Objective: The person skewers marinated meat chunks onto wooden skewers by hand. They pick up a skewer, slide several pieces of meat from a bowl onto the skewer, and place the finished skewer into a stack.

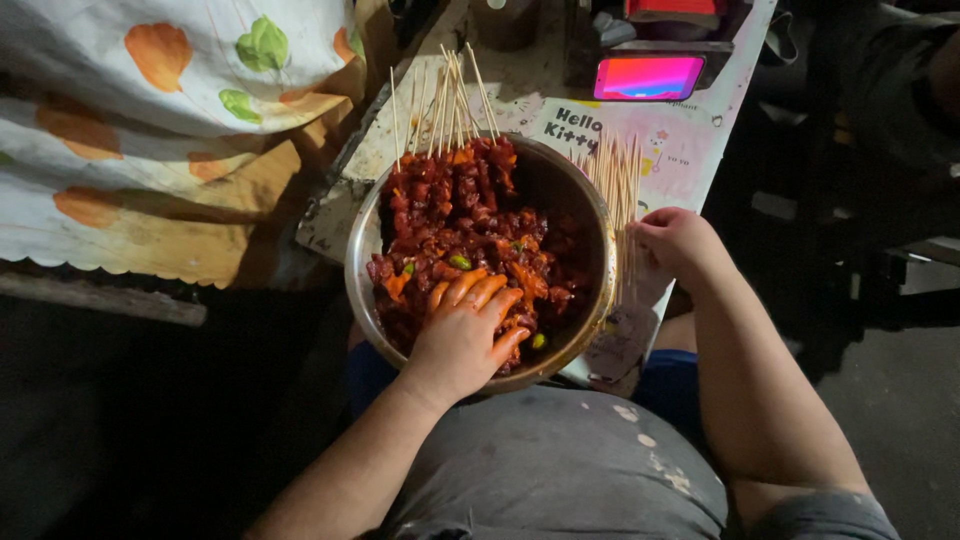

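Left hand (465,330) fingertips buried in meat (450,225); right hand (675,240) fingertips hidden behind skewers (620,190).

A phone screen (648,77) glowed pink and red just beyond the far rim of the metal bowl (598,215), a flat rectangle lying on the table. Closer to the bowl, right against its far rim, lay a white printed sheet (672,150) with dark lettering and small pink motifs.
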